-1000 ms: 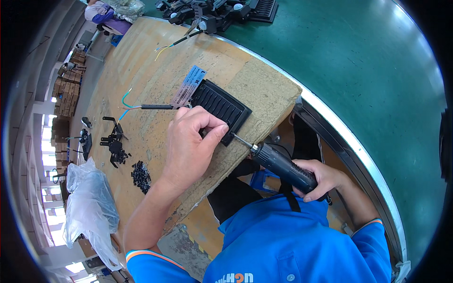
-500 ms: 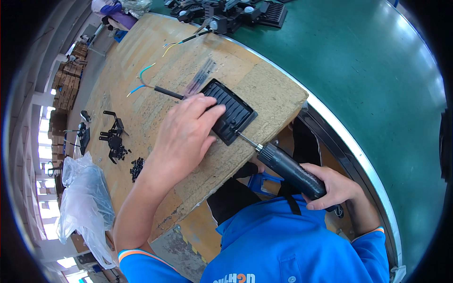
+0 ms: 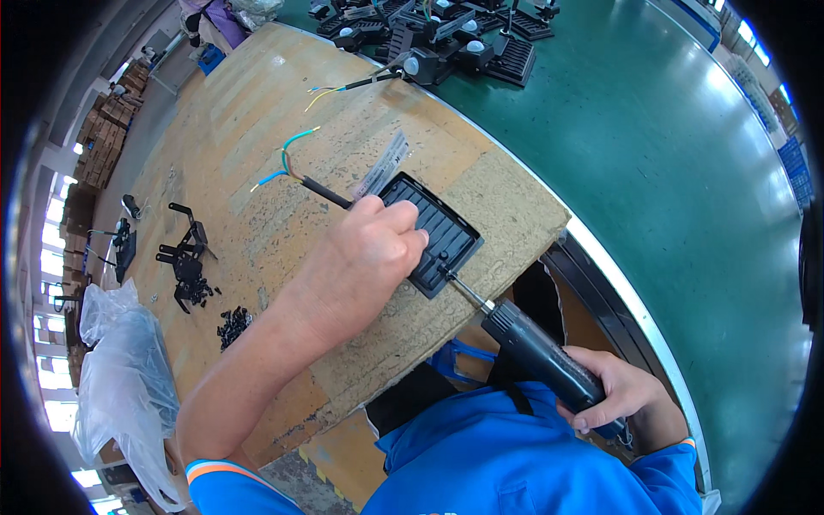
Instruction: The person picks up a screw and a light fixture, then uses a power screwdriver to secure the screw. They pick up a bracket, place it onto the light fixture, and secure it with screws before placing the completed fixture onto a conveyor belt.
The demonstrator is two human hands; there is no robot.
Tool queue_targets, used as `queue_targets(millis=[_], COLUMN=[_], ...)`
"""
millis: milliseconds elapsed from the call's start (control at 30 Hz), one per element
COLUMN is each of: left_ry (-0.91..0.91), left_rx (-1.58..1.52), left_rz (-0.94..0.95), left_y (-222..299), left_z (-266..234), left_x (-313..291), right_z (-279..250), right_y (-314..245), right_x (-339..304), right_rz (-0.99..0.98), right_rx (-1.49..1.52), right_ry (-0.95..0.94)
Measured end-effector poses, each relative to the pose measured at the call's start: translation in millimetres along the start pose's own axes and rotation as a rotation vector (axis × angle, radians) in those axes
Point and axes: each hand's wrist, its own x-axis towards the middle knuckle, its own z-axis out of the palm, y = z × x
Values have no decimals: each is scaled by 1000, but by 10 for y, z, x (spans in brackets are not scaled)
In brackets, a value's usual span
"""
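Note:
A black ribbed floodlight housing (image 3: 459,239) lies on the worn wooden bench, a black cable (image 3: 326,191) with bared coloured wires running from its far left side. My left hand (image 3: 369,253) rests over it, fingers bent and closed against its left part; the fingertips are partly hidden. In my right hand (image 3: 622,386) is a black electric screwdriver (image 3: 545,354), gripped round its rear end. Its thin bit reaches up-left to the housing's near corner, beside a small dark knob (image 3: 443,257). Whether a screw sits under the tip is too small to tell.
Several black floodlights (image 3: 472,47) are piled on the green surface (image 3: 618,112) beyond the metal edge. Black brackets (image 3: 187,257), a heap of small screws (image 3: 233,326) and a clear plastic bag (image 3: 129,360) are at the left. A printed strip (image 3: 384,165) lies behind the housing.
My left hand's fingers have gone from stretched across the housing to bent and closed. The screwdriver bit stays at the same corner. The whole view has shifted slightly.

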Motion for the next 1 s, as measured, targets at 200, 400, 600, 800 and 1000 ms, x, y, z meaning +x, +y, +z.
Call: queue_targets(millis=[200, 400, 600, 800, 1000], left_ry=[-7, -18, -38, -42, -3], left_rx=[-50, -10, -18, -21, -56], left_rz=[75, 120, 115, 117, 77], left_y=[-42, -69, -85, -75, -69], left_z=[10, 22, 9, -1, 51], left_x=[42, 35, 40, 35, 27], right_z=[134, 69, -13, 11, -71], right_y=[-127, -128, -134, -93, 15], right_x=[-44, -29, 2, 35, 69], right_rz=[63, 120, 149, 107, 58], right_rx=[-75, -4, 201, 414, 448], right_ry=[97, 40, -29, -105, -181])
